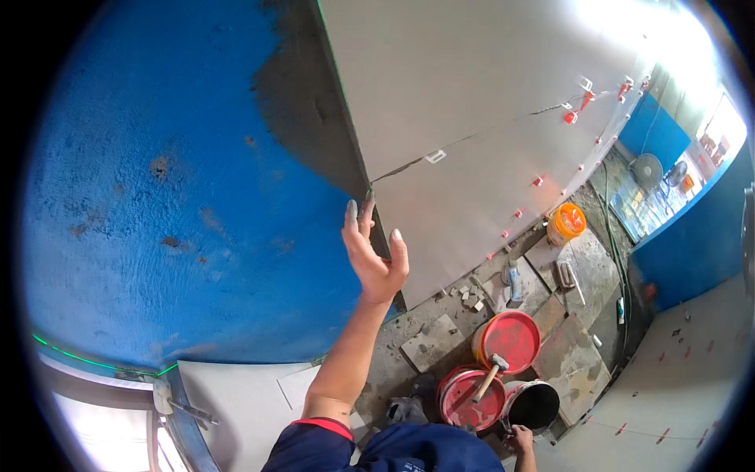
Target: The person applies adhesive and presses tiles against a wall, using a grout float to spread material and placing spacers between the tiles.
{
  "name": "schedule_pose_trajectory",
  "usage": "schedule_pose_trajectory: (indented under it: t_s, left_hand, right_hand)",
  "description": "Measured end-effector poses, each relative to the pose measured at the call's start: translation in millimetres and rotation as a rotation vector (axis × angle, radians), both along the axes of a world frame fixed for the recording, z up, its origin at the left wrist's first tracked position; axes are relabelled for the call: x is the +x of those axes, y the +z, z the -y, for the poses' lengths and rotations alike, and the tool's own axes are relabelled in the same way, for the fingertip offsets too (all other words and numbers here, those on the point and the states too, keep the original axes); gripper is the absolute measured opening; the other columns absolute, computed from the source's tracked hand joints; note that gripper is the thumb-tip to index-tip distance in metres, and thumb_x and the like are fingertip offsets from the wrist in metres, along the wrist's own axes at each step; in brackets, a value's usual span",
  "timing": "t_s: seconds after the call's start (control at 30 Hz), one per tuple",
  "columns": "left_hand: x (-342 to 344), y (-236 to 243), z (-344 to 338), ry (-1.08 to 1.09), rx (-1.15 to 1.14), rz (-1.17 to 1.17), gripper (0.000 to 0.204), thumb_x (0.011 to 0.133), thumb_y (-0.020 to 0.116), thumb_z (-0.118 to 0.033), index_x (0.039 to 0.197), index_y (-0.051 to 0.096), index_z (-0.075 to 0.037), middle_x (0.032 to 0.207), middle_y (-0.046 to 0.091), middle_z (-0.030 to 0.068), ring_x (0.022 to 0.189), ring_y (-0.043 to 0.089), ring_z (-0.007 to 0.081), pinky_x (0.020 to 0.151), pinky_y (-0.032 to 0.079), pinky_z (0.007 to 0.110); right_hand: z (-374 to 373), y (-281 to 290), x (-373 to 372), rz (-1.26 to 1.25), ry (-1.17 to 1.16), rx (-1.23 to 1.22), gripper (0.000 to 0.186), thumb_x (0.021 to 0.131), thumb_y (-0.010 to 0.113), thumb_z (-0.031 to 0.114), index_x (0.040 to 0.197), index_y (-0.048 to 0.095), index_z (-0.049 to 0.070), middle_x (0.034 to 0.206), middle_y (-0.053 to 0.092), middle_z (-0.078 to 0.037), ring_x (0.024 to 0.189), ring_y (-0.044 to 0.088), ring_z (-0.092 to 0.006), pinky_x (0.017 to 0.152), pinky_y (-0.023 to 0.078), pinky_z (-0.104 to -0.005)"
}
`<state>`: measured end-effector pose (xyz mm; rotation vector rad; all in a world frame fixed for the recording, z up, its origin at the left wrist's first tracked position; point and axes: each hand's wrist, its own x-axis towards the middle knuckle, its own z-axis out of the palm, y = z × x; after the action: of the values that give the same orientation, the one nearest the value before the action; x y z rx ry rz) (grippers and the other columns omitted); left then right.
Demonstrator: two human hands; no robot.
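Observation:
My left hand (374,263) reaches up with its fingers spread, the fingertips dusted grey. They are at the left edge of a large grey wall tile (440,228), where a dark joint runs between it and the tile above (472,71). Left of the hand is a blue coated wall (181,197) with a patch of grey mortar (307,110). Low in the picture, my right hand (519,439) is closed beside the lower rim of a dark-filled bucket (533,384); what it grips is hard to make out.
Two red-lidded buckets (511,342) stand below the tiled wall, a mallet (489,377) lying across them. Loose tiles (432,342) and rubble cover the floor. An orange bucket (566,223) stands farther off near a hose (617,252). White and red tile clips (571,117) dot the joints.

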<state>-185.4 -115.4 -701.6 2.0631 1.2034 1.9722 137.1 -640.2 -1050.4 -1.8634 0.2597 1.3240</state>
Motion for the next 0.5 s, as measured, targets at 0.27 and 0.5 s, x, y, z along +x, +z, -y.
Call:
schedule_pose_trajectory:
  t_s: [0.27, 0.5]
  left_hand:
    - [-139, 77, 29, 1.002, 0.272, -0.537, 0.075, 0.097, 0.05, -0.044, 0.148, 0.027, 0.006, 0.154, 0.013, 0.0337, 0.14, 0.022, 0.0512, 0.113, 0.019, 0.061]
    - [-226, 76, 11, 1.221, 0.213, -0.52, 0.087, 0.099, 0.035, -0.058, 0.151, 0.013, 0.008, 0.153, 0.011, 0.0383, 0.143, 0.013, 0.0526, 0.113, 0.017, 0.063]
  right_hand:
    - [0, -5, -2, 0.03, -0.023, 0.022, 0.01, 0.093, 0.053, 0.008, 0.097, 0.06, 0.001, 0.073, 0.057, -0.008, 0.059, 0.057, -0.0205, 0.048, 0.048, -0.0355]
    - [-24, -5, -15, 0.069, 0.137, -0.068, 0.014, 0.091, 0.056, 0.013, 0.097, 0.064, 0.002, 0.073, 0.062, -0.008, 0.058, 0.062, -0.0194, 0.048, 0.049, -0.0342]
